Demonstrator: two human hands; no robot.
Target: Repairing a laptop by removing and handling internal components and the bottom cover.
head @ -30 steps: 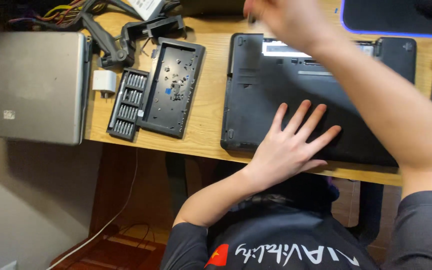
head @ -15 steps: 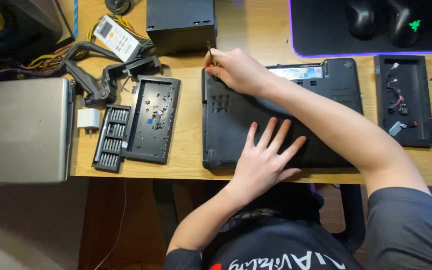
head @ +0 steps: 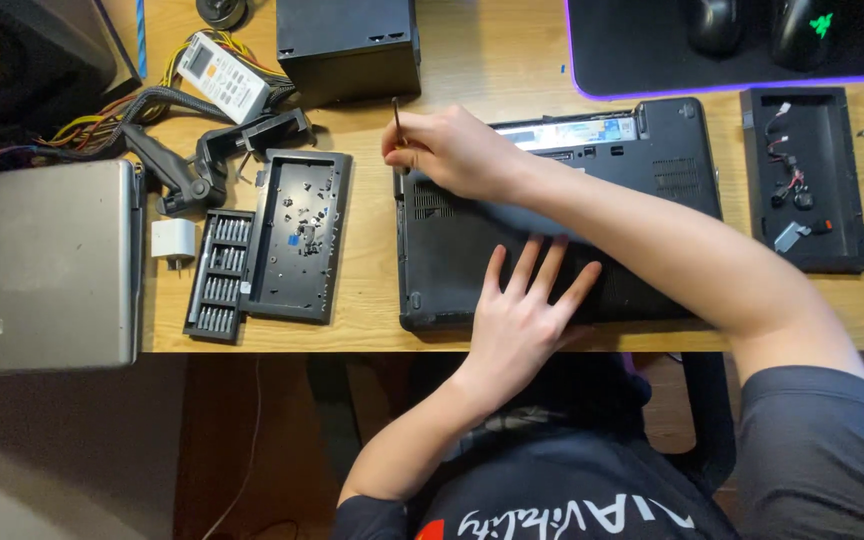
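Observation:
A black laptop [head: 652, 150] lies bottom-up on the wooden desk [head: 372, 250]. My left hand [head: 527, 320] presses flat on its near edge, fingers spread. My right hand [head: 452, 150] reaches across to the laptop's far left corner and grips a thin screwdriver [head: 397, 118], held upright with its tip at the case.
Left of the laptop lie a black parts tray [head: 297, 235] with small screws and a bit set [head: 220, 275]. A closed silver laptop [head: 42, 265] sits at far left. A second black tray [head: 802, 180] is at right; a mouse pad [head: 642, 45], black box [head: 349, 40] and cables behind.
The view has shifted so the desk sits lower in frame. My right hand came down from the far edge to the laptop's far left corner with the screwdriver. My left hand stayed flat.

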